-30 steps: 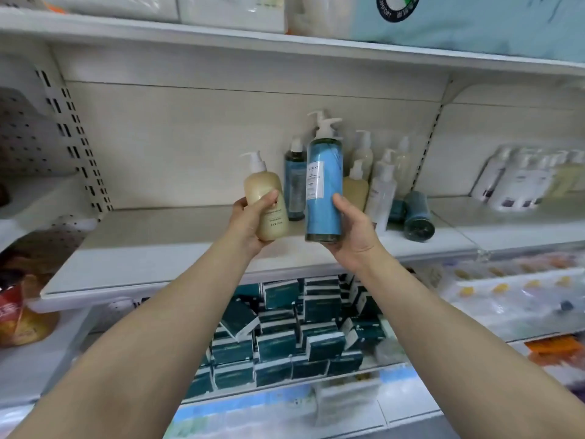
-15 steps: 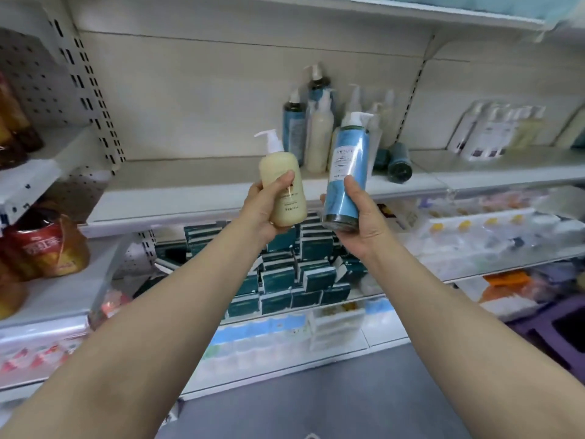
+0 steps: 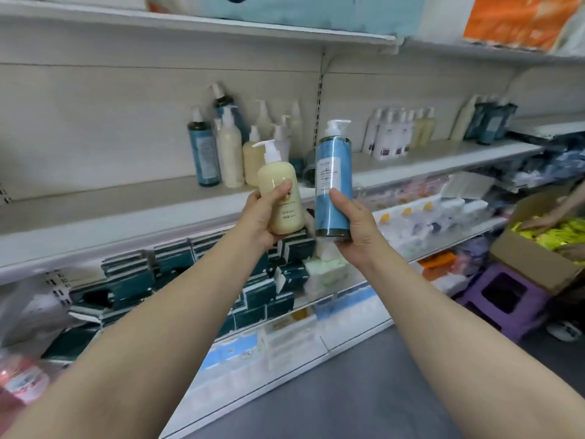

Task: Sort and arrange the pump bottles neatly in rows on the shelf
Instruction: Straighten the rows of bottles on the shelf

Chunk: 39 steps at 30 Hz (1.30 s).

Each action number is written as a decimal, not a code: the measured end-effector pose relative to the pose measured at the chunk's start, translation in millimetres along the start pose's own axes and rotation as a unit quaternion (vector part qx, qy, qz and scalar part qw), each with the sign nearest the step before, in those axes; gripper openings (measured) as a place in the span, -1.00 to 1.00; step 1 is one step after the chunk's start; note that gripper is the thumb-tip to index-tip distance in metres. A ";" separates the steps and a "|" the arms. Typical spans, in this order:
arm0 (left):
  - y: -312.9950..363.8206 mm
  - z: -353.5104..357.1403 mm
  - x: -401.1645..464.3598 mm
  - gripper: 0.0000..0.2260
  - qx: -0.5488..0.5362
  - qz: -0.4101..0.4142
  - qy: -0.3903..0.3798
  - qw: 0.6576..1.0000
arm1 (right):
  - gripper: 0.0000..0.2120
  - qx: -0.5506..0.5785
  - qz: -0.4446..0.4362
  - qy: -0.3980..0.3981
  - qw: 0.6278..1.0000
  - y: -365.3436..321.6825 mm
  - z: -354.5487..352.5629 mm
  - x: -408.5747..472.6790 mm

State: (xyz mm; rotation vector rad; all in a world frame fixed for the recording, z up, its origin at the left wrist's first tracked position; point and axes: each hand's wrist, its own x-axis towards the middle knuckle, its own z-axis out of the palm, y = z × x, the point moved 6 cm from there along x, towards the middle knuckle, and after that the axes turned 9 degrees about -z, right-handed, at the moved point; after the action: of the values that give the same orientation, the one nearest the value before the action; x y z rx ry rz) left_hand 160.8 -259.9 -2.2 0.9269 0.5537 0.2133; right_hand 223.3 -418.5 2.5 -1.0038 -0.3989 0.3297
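Observation:
My left hand [image 3: 262, 218] grips a squat cream pump bottle [image 3: 278, 191], held upright in front of the shelf [image 3: 104, 210]. My right hand [image 3: 353, 226] grips a tall blue pump bottle [image 3: 334, 182], also upright, just right of the cream one. Both are off the shelf, a little below its front edge. Behind them a loose cluster of pump bottles stands on the shelf: a dark blue bottle [image 3: 204, 155], a tall cream bottle [image 3: 230, 153] and several pale ones. Dark bottles lying on their sides are partly hidden by the held ones.
A row of white and yellowish bottles [image 3: 399, 133] stands further right with dark pouches [image 3: 489, 122]. Teal boxes [image 3: 177, 274] fill the shelf below. Bottom right: a purple stool [image 3: 503, 296], a cardboard box [image 3: 538, 261] of yellow packets, and another person's hand [image 3: 538, 221].
Both hands have drawn the two bottles back from the shelf and lower. The view has swung right, bringing the stool, the cardboard box and another person's hand into sight.

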 end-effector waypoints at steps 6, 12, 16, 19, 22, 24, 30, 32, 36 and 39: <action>-18.6 101.6 44.4 -0.43 0.008 -0.001 -0.042 0.999 | -0.44 -0.018 -0.024 0.034 0.999 -55.8 -84.3 45.7; -32.6 188.6 88.1 -0.53 0.010 0.004 -0.056 0.998 | -0.54 -0.025 -0.050 0.035 0.998 -105.1 -160.3 95.5; -52.2 230.7 117.7 -0.48 0.005 0.001 -0.052 0.999 | -0.61 -0.013 -0.039 0.051 0.998 -114.1 -210.9 129.2; -64.2 249.8 139.8 -0.47 0.009 -0.006 -0.045 0.999 | -0.56 0.038 -0.019 0.091 0.995 -105.1 -245.8 151.5; -62.9 266.9 169.0 -0.49 0.014 0.002 -0.035 0.999 | -0.41 0.072 -0.014 0.111 0.991 -96.0 -269.4 183.5; -59.0 279.9 193.3 -0.56 0.015 0.004 -0.036 0.999 | -0.41 0.076 -0.010 0.103 0.992 -92.0 -281.0 209.8; -43.4 323.2 284.9 -0.68 0.023 0.008 -0.041 0.999 | -0.57 0.016 -0.019 0.070 0.997 -94.9 -313.3 307.5; -35.1 339.8 313.2 -0.69 0.022 0.005 -0.040 0.999 | -0.44 -0.025 -0.016 0.076 0.997 -99.5 -321.7 340.5; -23.2 371.5 364.6 -0.52 0.025 -0.003 -0.043 0.999 | -0.49 -0.075 -0.027 0.091 0.993 -111.7 -344.1 401.6; -23.0 392.3 391.6 -0.49 0.017 -0.010 -0.025 0.999 | -0.42 -0.075 -0.032 0.089 0.993 -113.8 -361.8 436.5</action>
State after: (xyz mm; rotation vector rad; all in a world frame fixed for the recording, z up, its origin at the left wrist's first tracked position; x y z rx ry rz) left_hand 699.8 -388.7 24.4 0.9577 0.5224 0.1630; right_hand 786.2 -551.0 3.0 -1.1560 -0.2966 0.1529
